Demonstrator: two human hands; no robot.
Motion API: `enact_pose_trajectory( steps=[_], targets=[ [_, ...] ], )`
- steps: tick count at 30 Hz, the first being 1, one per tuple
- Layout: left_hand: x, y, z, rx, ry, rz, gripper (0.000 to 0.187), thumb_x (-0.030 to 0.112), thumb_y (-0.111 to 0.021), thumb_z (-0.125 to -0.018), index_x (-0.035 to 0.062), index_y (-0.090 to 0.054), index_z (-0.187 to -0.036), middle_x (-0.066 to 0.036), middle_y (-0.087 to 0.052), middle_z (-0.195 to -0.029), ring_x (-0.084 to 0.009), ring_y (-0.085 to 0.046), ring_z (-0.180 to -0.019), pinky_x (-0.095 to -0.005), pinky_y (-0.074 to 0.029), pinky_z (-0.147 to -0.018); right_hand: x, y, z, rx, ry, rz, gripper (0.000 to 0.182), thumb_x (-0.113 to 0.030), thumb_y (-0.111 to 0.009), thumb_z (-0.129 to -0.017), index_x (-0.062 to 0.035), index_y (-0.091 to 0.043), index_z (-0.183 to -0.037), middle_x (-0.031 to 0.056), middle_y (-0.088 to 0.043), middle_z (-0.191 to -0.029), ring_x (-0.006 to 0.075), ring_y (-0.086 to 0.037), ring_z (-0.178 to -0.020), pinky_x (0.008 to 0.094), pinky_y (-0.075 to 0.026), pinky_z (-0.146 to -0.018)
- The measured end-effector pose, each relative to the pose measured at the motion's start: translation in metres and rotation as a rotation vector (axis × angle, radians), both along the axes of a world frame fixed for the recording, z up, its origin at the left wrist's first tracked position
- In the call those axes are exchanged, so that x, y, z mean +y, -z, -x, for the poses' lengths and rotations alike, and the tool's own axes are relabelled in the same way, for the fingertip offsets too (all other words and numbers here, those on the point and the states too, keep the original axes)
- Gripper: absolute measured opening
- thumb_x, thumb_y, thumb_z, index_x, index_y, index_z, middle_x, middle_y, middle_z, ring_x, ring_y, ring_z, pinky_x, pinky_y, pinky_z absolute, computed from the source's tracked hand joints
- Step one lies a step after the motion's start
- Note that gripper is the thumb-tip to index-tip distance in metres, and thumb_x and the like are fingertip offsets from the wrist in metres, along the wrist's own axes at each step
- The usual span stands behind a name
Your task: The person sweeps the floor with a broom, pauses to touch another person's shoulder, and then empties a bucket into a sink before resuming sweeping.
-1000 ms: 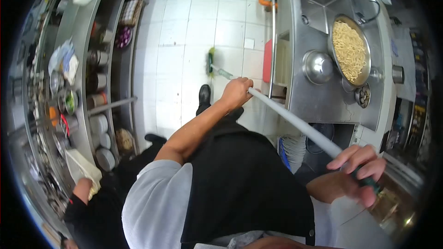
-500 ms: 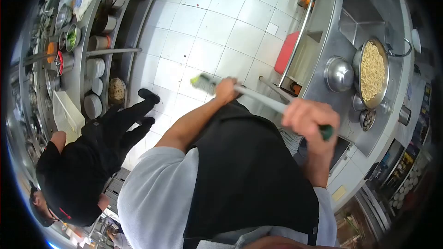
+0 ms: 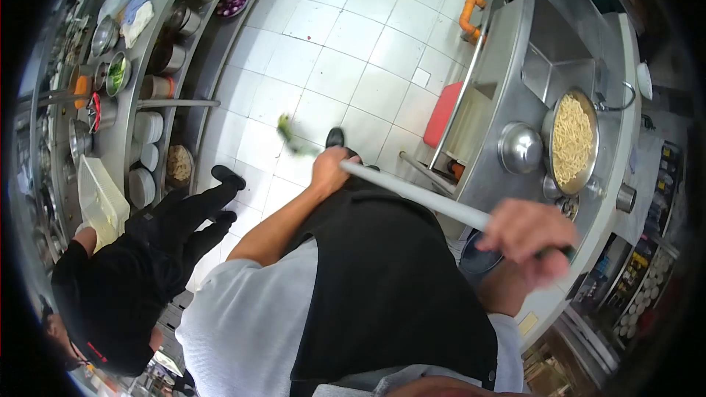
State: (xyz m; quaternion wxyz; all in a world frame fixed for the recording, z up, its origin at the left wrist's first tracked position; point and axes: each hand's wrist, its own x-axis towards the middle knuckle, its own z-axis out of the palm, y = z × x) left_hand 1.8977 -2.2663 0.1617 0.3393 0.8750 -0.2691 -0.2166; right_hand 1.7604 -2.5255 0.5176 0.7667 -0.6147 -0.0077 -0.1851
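A broom with a whitish handle [image 3: 423, 195] slants across the front of my body. My left hand [image 3: 332, 169] is wrapped around the handle's lower part, close to the broom head [image 3: 290, 136], which is green and blurred over the floor tiles. Higher up, my right hand [image 3: 526, 239] grips the same handle near its dark green end cap. Motion smears the right hand somewhat. The point of one dark shoe [image 3: 335, 137] shows just beyond my left hand.
At right, a steel sink counter [image 3: 507, 77] holds a pan of noodles [image 3: 572, 140] and an upturned metal bowl [image 3: 519, 148]. A red board [image 3: 443, 114] stands below. At left, a co-worker [image 3: 110, 279] in black stands by shelves with a white basket [image 3: 101, 195].
The broom head has swung to the left, and both my hands have moved lower in view with the handle. My right hand has also shifted right. The camera view has shifted slightly.
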Motion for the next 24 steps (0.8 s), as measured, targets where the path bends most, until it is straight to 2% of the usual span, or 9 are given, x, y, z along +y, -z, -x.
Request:
enact_pose_trajectory(
  steps=[4,7,11,13,14,15,19,23,24],
  targets=[
    [0.115,0.078,0.02,0.112,-0.332,-0.323,0.047,0.048,-0.077,-0.092,0.0024,-0.071,-0.082,-0.023,-0.069,-0.092,-0.0437,-0.068,-0.085,-0.0523,-0.055,-0.08,0.024,0.087,-0.09,0.373,-0.385,-0.05,0.032,-0.019,-0.068,-0.104,0.0052,-0.07,-0.083,0.0149,-0.072,-0.089,0.0254,-0.07,-0.085,0.0356,-0.055,-0.081],
    [0.166,0.173,0.012,0.308,-0.407,-0.465,0.047,0.05,-0.076,-0.093,0.0034,-0.072,-0.096,-0.023,-0.07,-0.099,-0.0426,-0.067,-0.099,-0.0518,-0.055,-0.088,0.056,0.15,-0.149,0.424,-0.612,0.134,0.019,-0.012,-0.07,-0.102,0.0035,-0.072,-0.091,0.0133,-0.074,-0.098,0.0259,-0.071,-0.097,0.0356,-0.053,-0.091],
    [0.096,0.248,-0.035,-0.002,-0.46,-0.114,0.033,0.036,-0.08,-0.09,0.006,-0.067,-0.091,-0.021,-0.066,-0.096,-0.0435,-0.064,-0.091,-0.0525,-0.052,-0.08,0.028,0.124,-0.203,0.315,-0.695,0.304,0.011,-0.004,-0.071,-0.097,0.0042,-0.071,-0.089,0.0134,-0.072,-0.094,0.0317,-0.072,-0.107,0.0413,-0.055,-0.094],
    [0.016,0.214,-0.083,-0.153,-0.4,0.068,0.017,0.009,-0.081,-0.078,0.0077,-0.069,-0.09,-0.018,-0.068,-0.099,-0.0409,-0.065,-0.093,-0.0506,-0.053,-0.081,0.009,0.09,-0.221,0.204,-0.501,0.252,0.021,-0.01,-0.07,-0.098,0.0026,-0.069,-0.081,0.0129,-0.07,-0.083,0.0376,-0.074,-0.1,0.0455,-0.059,-0.084],
    [-0.03,0.187,-0.111,0.0,-0.555,0.123,0.014,0.004,-0.08,-0.075,0.0079,-0.07,-0.085,-0.017,-0.068,-0.099,-0.0402,-0.065,-0.095,-0.0497,-0.053,-0.083,0.006,0.07,-0.23,0.165,-0.45,0.292,0.029,-0.016,-0.069,-0.1,0.0014,-0.068,-0.077,0.0118,-0.069,-0.077,0.0389,-0.075,-0.092,0.0461,-0.06,-0.077],
    [-0.059,0.16,-0.131,-0.025,-0.465,0.206,0.012,0.004,-0.079,-0.075,0.0071,-0.07,-0.082,-0.017,-0.068,-0.097,-0.0404,-0.065,-0.098,-0.0508,-0.053,-0.084,0.003,0.051,-0.238,0.128,-0.395,0.33,0.037,-0.023,-0.068,-0.101,0.0002,-0.066,-0.073,0.0107,-0.067,-0.072,0.0401,-0.075,-0.085,0.0467,-0.061,-0.07],
    [-0.134,0.071,-0.198,-0.036,-0.364,0.208,0.027,0.027,-0.079,-0.091,0.0032,-0.067,-0.086,-0.02,-0.067,-0.093,-0.0431,-0.064,-0.101,-0.0517,-0.052,-0.09,-0.035,0.007,-0.251,-0.078,-0.387,0.45,0.059,-0.052,-0.068,-0.103,-0.0045,-0.061,-0.067,0.008,-0.064,-0.066,0.0347,-0.074,-0.071,0.0402,-0.06,-0.056],
    [-0.125,0.01,-0.186,-0.369,-0.354,0.403,0.034,0.034,-0.076,-0.095,0.0023,-0.067,-0.085,-0.02,-0.065,-0.088,-0.0428,-0.063,-0.096,-0.0535,-0.049,-0.083,-0.085,-0.038,-0.263,-0.222,-0.51,0.287,0.059,-0.054,-0.072,-0.1,-0.007,-0.06,-0.067,0.0065,-0.063,-0.064,0.0325,-0.072,-0.065,0.0387,-0.058,-0.052],
    [-0.106,-0.002,-0.175,-0.192,-0.346,0.327,0.035,0.034,-0.076,-0.094,0.0022,-0.067,-0.083,-0.019,-0.065,-0.087,-0.0425,-0.063,-0.093,-0.0533,-0.049,-0.081,-0.093,-0.039,-0.27,-0.194,-0.647,0.22,0.058,-0.053,-0.074,-0.098,-0.0071,-0.06,-0.066,0.0063,-0.063,-0.064,0.0317,-0.07,-0.064,0.0394,-0.059,-0.053]
  ],
)
